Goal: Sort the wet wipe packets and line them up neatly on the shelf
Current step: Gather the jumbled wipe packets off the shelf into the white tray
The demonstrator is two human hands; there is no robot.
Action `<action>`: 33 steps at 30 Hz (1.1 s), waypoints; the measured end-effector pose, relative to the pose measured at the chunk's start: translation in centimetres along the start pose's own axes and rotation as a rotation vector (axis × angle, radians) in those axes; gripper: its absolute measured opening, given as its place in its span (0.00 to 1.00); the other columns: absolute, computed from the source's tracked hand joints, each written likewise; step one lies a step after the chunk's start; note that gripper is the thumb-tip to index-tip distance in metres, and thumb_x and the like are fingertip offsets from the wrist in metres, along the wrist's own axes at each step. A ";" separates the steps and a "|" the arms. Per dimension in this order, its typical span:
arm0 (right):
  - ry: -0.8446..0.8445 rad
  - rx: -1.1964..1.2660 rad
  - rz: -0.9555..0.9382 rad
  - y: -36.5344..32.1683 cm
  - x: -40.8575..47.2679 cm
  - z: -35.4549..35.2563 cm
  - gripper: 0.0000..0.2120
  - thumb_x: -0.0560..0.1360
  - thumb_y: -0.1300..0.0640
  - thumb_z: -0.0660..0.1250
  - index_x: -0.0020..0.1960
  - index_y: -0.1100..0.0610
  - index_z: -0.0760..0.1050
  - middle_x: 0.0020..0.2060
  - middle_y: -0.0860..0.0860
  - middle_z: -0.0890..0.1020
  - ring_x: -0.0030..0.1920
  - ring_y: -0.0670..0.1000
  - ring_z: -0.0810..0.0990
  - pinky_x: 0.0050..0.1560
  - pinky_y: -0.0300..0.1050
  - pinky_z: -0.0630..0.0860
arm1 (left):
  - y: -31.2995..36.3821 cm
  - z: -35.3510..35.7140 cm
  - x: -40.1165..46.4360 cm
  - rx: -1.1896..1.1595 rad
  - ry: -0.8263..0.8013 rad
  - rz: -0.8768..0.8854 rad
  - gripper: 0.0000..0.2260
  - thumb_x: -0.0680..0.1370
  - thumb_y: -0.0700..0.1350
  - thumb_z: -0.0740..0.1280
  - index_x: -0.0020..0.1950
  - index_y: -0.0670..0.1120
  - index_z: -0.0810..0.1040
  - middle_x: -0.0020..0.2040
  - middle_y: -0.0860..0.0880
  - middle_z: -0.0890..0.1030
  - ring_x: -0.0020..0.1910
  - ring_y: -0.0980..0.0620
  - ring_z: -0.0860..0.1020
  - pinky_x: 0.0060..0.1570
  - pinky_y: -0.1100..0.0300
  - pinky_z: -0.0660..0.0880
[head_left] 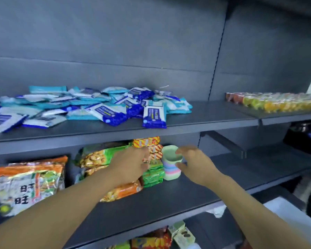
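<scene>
Dozens of wet wipe packets (pixel 90 106) in loose heap on upper shelf (pixel 196 121), blue and teal mixed; no row begun, sorting all left to do. Both hands on lower shelf (pixel 169 198) instead: left hand (pixel 133 164) curled against snack packs (pixel 151 159), grip hidden; right hand (pixel 192 162) spread around pastel cup stack (pixel 171 164). Heap cut off at left edge; labels blurred.

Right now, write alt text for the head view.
Both hands reach to the lower shelf: the right hand around a pastel cup stack, the left hand at stacked snack packs. Above, wet wipe packets lie in a loose blue and teal heap on the upper shelf.
</scene>
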State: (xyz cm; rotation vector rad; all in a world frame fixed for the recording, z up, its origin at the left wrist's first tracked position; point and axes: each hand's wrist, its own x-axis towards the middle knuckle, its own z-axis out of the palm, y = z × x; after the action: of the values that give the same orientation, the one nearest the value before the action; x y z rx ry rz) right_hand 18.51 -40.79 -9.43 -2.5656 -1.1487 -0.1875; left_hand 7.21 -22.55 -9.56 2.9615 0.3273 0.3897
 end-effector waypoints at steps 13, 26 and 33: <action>0.110 0.108 0.079 -3.7 8.0 -5.4 0.21 0.76 0.51 0.66 0.65 0.58 0.67 0.61 0.55 0.74 0.59 0.54 0.75 0.53 0.48 0.75 | -6.0 -8.5 1.8 -0.014 0.141 -0.213 0.13 0.77 0.55 0.65 0.59 0.53 0.72 0.55 0.53 0.79 0.55 0.50 0.76 0.52 0.53 0.74; 0.006 -0.007 0.424 -6.0 18.3 -1.5 0.40 0.70 0.32 0.63 0.70 0.59 0.58 0.65 0.57 0.70 0.64 0.59 0.71 0.59 0.54 0.73 | -15.5 -9.9 11.4 0.068 -0.059 -0.065 0.26 0.74 0.49 0.70 0.70 0.52 0.66 0.71 0.51 0.67 0.68 0.50 0.65 0.65 0.55 0.65; -0.050 0.210 0.547 -6.4 19.9 -2.3 0.29 0.66 0.44 0.75 0.55 0.57 0.64 0.50 0.52 0.73 0.47 0.49 0.72 0.42 0.43 0.70 | -17.4 -10.4 15.0 0.164 -0.311 -0.013 0.35 0.66 0.59 0.75 0.68 0.55 0.65 0.65 0.51 0.68 0.65 0.49 0.66 0.64 0.52 0.64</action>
State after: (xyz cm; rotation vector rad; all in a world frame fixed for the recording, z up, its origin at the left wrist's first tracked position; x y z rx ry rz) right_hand 27.05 -23.67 -0.83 -2.5894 -0.4165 0.1203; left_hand 15.19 -1.12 1.12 3.1102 0.3548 -0.1063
